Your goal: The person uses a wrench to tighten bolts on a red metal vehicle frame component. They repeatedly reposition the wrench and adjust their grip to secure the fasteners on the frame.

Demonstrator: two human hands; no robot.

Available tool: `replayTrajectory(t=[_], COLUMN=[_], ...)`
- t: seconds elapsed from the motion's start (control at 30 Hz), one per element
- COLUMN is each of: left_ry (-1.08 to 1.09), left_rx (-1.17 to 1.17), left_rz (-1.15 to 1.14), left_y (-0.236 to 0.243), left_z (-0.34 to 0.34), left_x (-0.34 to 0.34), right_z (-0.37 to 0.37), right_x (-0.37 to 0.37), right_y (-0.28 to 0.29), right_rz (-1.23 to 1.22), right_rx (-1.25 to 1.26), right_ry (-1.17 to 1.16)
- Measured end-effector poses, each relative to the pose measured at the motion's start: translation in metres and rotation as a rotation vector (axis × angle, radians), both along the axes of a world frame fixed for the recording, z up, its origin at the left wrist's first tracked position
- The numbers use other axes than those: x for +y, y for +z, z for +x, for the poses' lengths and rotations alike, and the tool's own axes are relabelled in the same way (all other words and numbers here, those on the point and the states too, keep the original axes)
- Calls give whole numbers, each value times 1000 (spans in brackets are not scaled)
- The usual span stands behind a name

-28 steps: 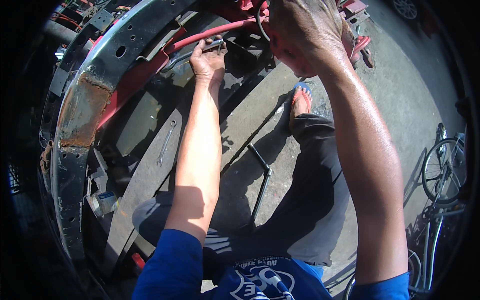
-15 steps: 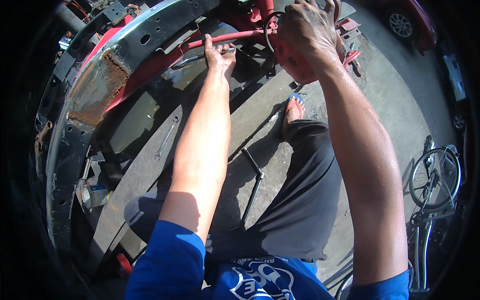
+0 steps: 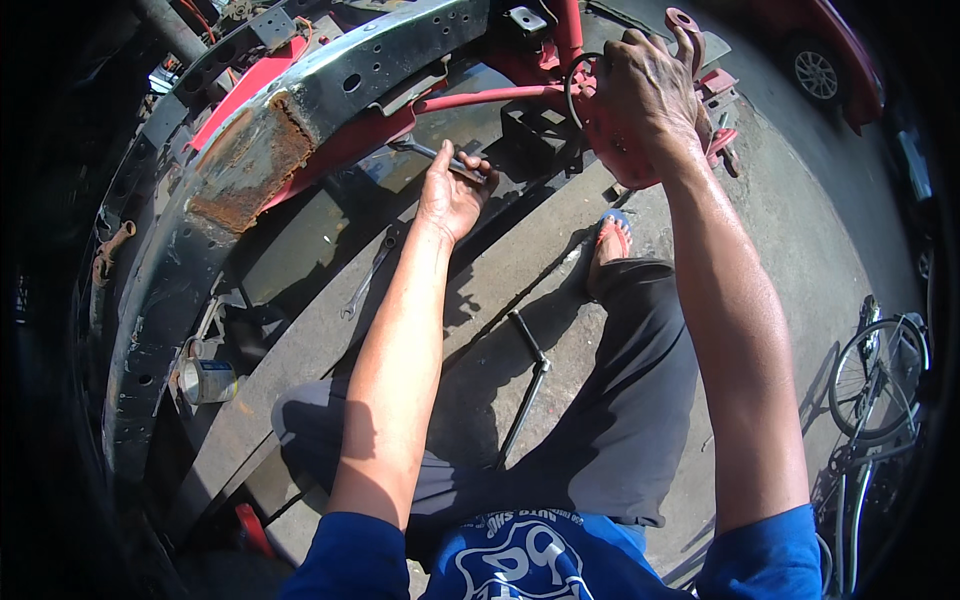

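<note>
My left hand (image 3: 452,200) is closed around a steel wrench (image 3: 425,150), palm up. It is below a thin red bar (image 3: 490,97), apart from it. The wrench's head is near the underside of the black frame rail (image 3: 375,65). My right hand (image 3: 648,95) is closed over the top of a red metal hub-like part (image 3: 612,150), fingers curled at its upper side. A brownish-red arm with a round eye end (image 3: 682,20) sticks up beside these fingers. What lies under the palm is hidden. A black ring or hose (image 3: 572,90) loops beside the right hand.
A combination wrench (image 3: 368,278) lies on a plank (image 3: 300,345). A long jointed bar tool (image 3: 530,385) is on the concrete near my legs. At left stands a can (image 3: 208,382) beside the rusty frame. A bicycle (image 3: 875,385) is at right, a red car (image 3: 825,65) beyond.
My left hand, with the wrench, has come down and away from the red bar that its thumb overlapped. My right hand stays on the red part. The whole view has shifted slightly.
</note>
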State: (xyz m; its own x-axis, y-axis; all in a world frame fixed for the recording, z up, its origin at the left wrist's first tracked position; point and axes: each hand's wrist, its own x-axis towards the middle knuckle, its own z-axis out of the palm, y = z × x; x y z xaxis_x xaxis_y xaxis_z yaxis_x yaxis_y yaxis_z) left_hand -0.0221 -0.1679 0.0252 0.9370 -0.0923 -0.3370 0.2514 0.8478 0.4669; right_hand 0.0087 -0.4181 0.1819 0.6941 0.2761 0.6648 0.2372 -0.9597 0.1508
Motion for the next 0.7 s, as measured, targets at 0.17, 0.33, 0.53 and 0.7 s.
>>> replayTrajectory(t=[0.17,0.33,0.53,0.7], left_ry=[-103,-108,-112,153], left_rx=[-61,-88,-71,-12], left_rz=[125,359,408,205], left_y=[-9,-10,-12,-1], left_z=[-4,0,11,35], left_x=[15,22,26,44], right_z=[-40,-44,1,27], right_x=[60,111,113,101], right_y=[-34,-96,-111,-105], right_rz=[326,554,505,528], right_rx=[23,808,962,1003], right_ry=[556,329,412,390])
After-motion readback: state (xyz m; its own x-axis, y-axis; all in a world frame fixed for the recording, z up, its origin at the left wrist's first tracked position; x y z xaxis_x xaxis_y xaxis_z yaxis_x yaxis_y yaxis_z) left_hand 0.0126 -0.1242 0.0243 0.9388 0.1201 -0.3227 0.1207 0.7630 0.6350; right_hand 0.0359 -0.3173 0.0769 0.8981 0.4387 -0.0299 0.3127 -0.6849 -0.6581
